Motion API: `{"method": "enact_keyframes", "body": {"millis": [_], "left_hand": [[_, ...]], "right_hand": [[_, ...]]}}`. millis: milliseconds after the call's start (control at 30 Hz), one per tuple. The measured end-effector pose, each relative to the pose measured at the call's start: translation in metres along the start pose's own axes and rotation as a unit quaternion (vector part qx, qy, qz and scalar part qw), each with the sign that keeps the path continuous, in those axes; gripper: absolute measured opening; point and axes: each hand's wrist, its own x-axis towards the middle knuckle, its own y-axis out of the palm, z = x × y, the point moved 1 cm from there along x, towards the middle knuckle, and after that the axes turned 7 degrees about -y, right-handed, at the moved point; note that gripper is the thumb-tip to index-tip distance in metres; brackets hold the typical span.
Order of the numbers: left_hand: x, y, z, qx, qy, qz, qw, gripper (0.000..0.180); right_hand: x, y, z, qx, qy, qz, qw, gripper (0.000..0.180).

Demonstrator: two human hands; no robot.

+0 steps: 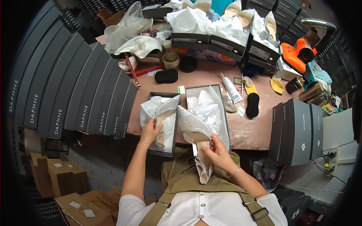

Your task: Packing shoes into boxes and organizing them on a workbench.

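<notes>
Silver pointed shoe (194, 126), sole up, gripped by the right hand (218, 150) over the open grey box (225, 113). Left hand (150, 131) apparently closed on a second shoe (166, 109) in the box lid (163, 150). Worktop (249, 130) carries a glue tube (230, 88).

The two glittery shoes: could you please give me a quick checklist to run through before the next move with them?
1. Left hand has hold of the shoe in the box, at its heel end: ok.
2. Right hand has hold of the second shoe, near its heel: ok.
3. Strap of the second shoe hangs loose over the lap, caught on nothing: ok.
4. Open box lies flat on the table: not ok, its near end juts past the edge.
5. White tissue paper lines the box under the shoe: ok.
6. Glitter unmarked on both shoes: cannot tell.
</notes>
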Motion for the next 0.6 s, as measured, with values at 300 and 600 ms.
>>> {"method": "enact_keyframes", "body": {"millis": [300,600], "left_hand": [[-0.046,-0.023,-0.031,-0.303,-0.035,0.013,0.952,0.050],[-0.133,0.005,-0.071,-0.489,-0.046,0.258,0.832,0.064]], "right_hand": [[-0.008,-0.013,0.014,-0.079,-0.045,-0.067,0.994,0.053],[-0.028,-0.038,0.022,0.119,0.022,-0.040,0.992,0.049]]}}
